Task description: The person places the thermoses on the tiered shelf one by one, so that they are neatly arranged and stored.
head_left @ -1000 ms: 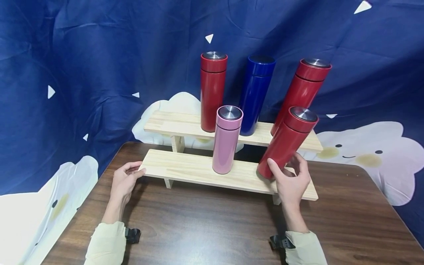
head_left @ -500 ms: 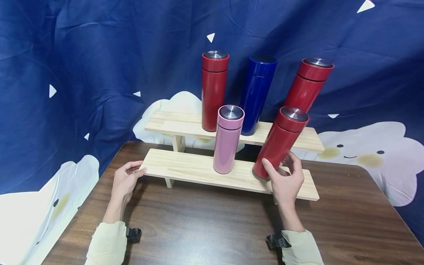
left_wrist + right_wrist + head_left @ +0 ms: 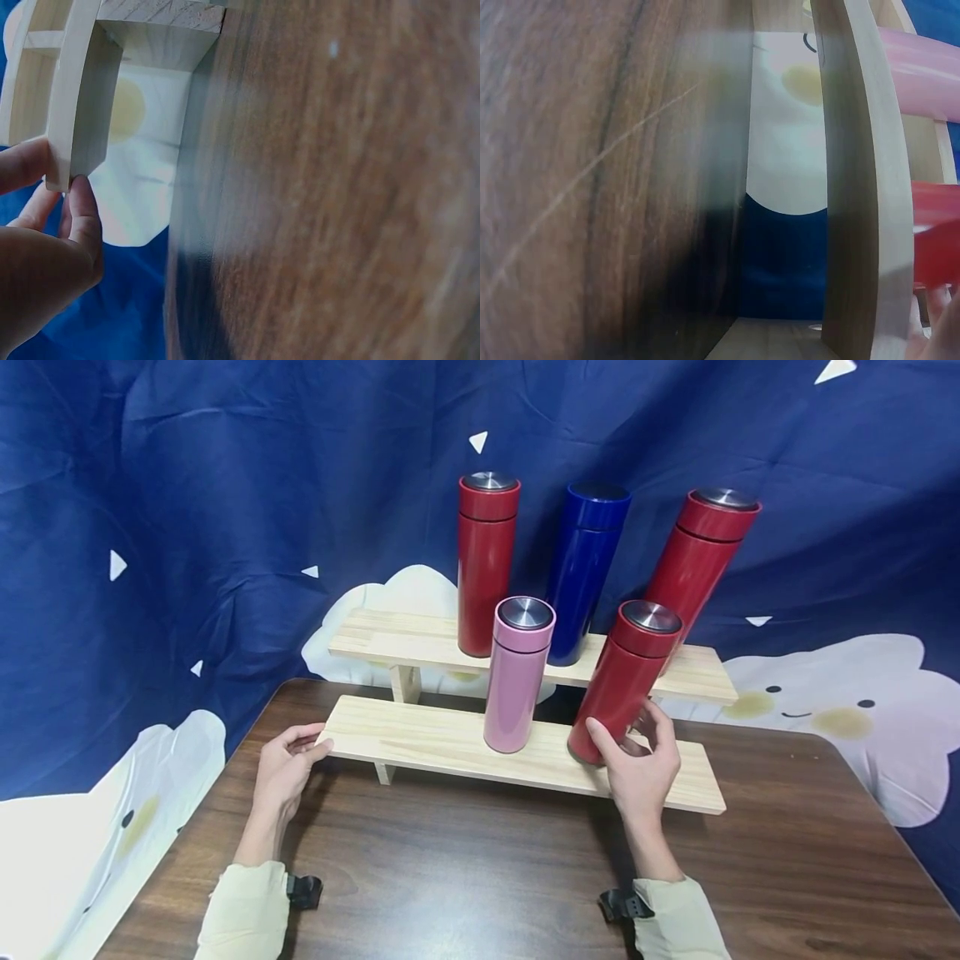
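In the head view my right hand [image 3: 641, 777] holds a red thermos bottle [image 3: 624, 681] low on its body, thumb in front. The bottle stands on the lower board of a two-tier wooden shelf [image 3: 420, 737], right of a pink thermos bottle [image 3: 513, 702]. My left hand [image 3: 281, 772] pinches the left end of that lower board. In the left wrist view, the fingers of the left hand [image 3: 45, 255] lie on both faces of the board end. Only a bit of the right hand [image 3: 934, 330] shows in the right wrist view, beside the red bottle [image 3: 936, 251].
On the upper board [image 3: 405, 639] stand a red bottle [image 3: 487, 568], a blue bottle [image 3: 588, 572] and another red bottle [image 3: 697, 556], partly hidden by the held one. The shelf rests on a brown wooden table [image 3: 450, 877], before a blue curtain [image 3: 300, 468] with white clouds.
My right hand has moved the red bottle leftward along the lower board, nearer the pink one. The bottle leans less in the view. My left hand keeps its place on the board end.
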Demonstrator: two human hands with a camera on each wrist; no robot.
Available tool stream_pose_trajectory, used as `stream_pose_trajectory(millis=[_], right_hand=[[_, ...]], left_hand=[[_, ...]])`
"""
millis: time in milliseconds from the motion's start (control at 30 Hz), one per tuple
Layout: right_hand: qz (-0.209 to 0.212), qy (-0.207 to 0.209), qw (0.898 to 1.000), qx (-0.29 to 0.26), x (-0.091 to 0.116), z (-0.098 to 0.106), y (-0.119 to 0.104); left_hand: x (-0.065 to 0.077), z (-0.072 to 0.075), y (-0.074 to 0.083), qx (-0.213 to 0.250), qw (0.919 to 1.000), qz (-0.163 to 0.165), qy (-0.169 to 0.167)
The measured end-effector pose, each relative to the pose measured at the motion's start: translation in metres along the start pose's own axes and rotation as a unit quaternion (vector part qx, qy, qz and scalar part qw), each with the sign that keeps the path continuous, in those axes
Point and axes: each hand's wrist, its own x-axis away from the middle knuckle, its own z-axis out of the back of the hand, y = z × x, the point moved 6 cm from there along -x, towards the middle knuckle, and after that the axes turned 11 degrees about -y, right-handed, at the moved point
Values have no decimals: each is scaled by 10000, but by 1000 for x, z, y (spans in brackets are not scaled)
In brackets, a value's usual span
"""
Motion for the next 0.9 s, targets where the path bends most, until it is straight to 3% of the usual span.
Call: stream_pose_trajectory(millis=[900], right_hand=[[120,-165,9997,-148,3,-6,3]], left_hand=[[-1,0,0,-38,10000,-12,-63]])
